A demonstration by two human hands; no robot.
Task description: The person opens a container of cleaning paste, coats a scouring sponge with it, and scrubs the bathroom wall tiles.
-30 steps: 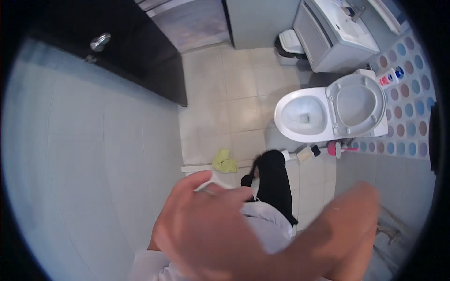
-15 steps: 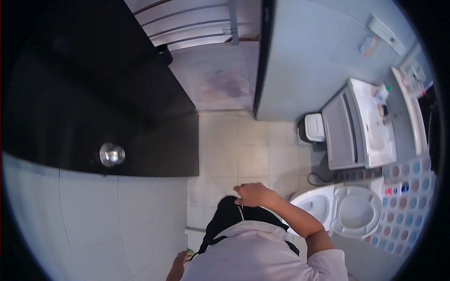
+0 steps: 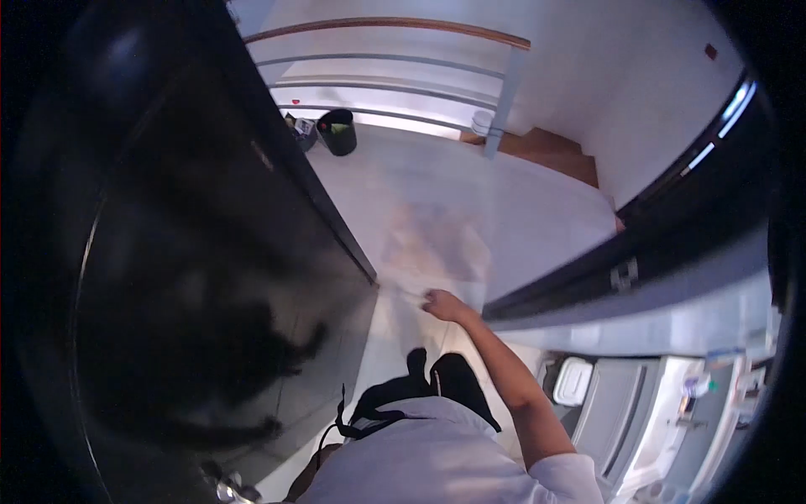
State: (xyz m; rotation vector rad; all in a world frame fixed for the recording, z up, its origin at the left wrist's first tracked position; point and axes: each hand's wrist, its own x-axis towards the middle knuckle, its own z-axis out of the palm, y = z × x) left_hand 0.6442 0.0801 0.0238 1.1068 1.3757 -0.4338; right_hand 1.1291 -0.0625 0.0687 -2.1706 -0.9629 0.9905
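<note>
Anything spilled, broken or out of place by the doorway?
Nothing looks spilled or broken; the bin by the railing stands upright. Slightly odd: a black cord loops loosely out left of the shirt instead of lying flat. The floor ahead of the right hand is too blurred to judge.

Single head cam, worn high on the person, pitched forward and down, aimed out through a doorway. Wide lens: dark round vignette, top bar of the railing [image 3: 395, 23] bows. Closest to lens: white shirt [image 3: 428, 462] at bottom centre, seen from above. Right hand [image 3: 445, 307] sits mid-frame at arm's reach. Dark door [image 3: 193, 252] fills the left side, close in; sink cabinet [image 3: 609, 403] lower right, cropped by the vignette. Railing is well off, at the top edge.
</note>
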